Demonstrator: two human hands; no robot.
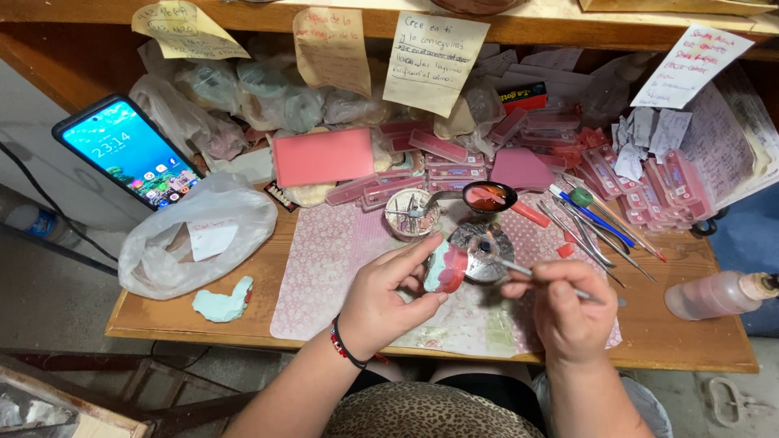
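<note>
We hold the dental model (pixel 445 268) in our left hand (pixel 381 300), with the thumb below and the fingers curved over its top, just above the patterned mat (pixel 324 268) near the front edge of the wooden table (pixel 690 341). We think it is tilted toward our eyes so that the pink side faces up and the tool can reach it. Our right hand (pixel 568 312) is closed around a thin metal instrument (pixel 527 273), pinched like a pen. Its tip points left, to a small round metal dish (pixel 484 247) just beside the model; we cannot tell if the tip touches the dish or the model.

The model is pale blue-green plaster with a pink, wax-like layer on one side. The pink part looks smooth and a little shiny, the plaster part dull.

The other things stand close, probably to be in easy reach. A dark spoon with pink material (pixel 489 197) lies behind the dish, and a small round tin (pixel 411 215) is next to it. More metal tools and pens (pixel 596 227) lie in a fan on the right. Behind them are many pink boxes (pixel 438 158) and a pink wax sheet (pixel 323 156). A smartphone (pixel 130 152) leans at the left, a plastic bag (pixel 195 235) lies below it, and another blue-green plaster piece (pixel 223 302) rests near the table edge. A squeeze bottle (pixel 714 294) lies on its side at the right.
</note>
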